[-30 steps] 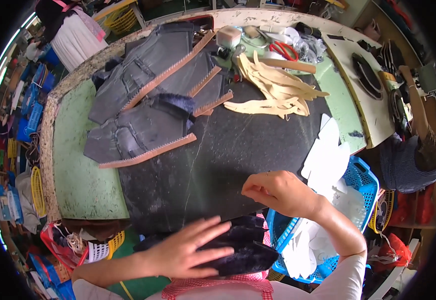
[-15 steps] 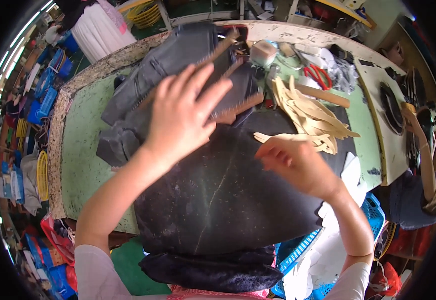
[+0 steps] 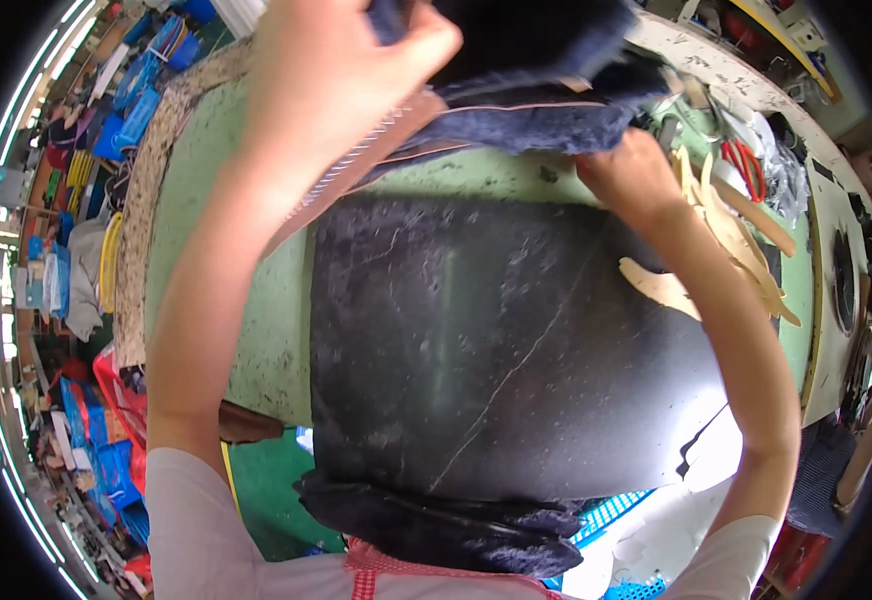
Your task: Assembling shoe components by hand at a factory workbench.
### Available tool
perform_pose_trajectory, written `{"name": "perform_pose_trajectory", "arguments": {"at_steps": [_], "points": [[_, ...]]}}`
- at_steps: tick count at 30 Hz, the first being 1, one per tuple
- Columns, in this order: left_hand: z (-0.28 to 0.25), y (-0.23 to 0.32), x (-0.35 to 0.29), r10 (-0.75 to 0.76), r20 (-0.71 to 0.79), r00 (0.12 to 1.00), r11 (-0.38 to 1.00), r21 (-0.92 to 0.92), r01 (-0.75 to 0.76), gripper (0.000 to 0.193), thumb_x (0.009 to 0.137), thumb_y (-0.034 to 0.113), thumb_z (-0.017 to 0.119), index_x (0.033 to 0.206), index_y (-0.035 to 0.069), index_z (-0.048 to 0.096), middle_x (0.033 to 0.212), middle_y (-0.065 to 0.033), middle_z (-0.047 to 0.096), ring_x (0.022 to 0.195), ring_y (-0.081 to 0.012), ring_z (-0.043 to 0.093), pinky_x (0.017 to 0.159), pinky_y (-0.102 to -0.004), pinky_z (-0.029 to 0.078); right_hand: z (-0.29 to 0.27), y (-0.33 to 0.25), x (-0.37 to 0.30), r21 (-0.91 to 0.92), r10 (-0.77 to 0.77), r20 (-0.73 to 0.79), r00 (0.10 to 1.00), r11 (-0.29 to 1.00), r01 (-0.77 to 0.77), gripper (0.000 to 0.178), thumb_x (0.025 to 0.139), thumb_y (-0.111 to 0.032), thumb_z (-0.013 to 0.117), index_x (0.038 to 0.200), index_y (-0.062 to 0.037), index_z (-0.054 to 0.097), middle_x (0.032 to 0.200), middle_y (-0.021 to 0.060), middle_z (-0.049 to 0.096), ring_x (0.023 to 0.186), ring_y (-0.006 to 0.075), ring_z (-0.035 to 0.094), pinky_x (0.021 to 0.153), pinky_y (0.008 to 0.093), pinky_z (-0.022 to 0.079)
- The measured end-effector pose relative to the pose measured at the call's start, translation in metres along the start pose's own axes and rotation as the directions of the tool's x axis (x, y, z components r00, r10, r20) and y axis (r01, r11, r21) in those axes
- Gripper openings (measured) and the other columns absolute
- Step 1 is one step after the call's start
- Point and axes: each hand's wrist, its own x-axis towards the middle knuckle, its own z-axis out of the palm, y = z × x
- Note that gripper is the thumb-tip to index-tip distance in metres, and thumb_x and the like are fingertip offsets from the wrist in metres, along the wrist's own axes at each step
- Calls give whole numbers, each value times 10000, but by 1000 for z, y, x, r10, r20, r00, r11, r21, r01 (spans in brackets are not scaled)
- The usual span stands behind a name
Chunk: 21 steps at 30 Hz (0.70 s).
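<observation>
At the far side of the table, my left hand [image 3: 346, 80] grips a raised dark leather piece. It has a fuzzy dark-blue lining [image 3: 556, 125] and a brown edge [image 3: 366, 150] with pale zigzag stitches. My right hand [image 3: 641, 175] is closed at the right end of the fuzzy material, fingertips partly hidden by it. Below both hands lies a large black board [image 3: 446, 330], scuffed and crossed by a pale line. Curved cream strips [image 3: 731, 240] rest beside my right forearm.
The green table [image 3: 236, 310] has a speckled raised rim [image 3: 141, 200]. Red-handled scissors [image 3: 746, 170] and a wooden stick [image 3: 761, 220] are at the right. Dark furry material [image 3: 446, 530] hangs at the near edge, beside a blue basket [image 3: 611, 515]. Another person's arm [image 3: 866, 440] shows far right.
Both hands have moved away from me to the far side and closed on the dark piece, which is now lifted. The view has shifted, and more of the black board is uncovered.
</observation>
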Motion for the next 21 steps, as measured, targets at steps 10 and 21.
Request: {"name": "perform_pose_trajectory", "arguments": {"at_steps": [10,21], "points": [[6,-12,-3,104,67,992,995,-2,-104,519,797,102,675,1313,93,618,1160,-160,715,1014,-315,721,903,-392,572,-38,15,-6,375,26,143,989,924,-78,143,848,-140,722,973,-72,713,863,144,715,817,341,704,774,441,573],[33,-13,-11,261,60,963,965,13,-262,509,801,131,684,1305,94,626,1128,-164,730,989,-315,722,882,-402,585,-43,24,-19,237,25,205,978,969,-75,144,821,-130,600,905,-38,672,843,216,689,785,414,664,717,496,529]]}}
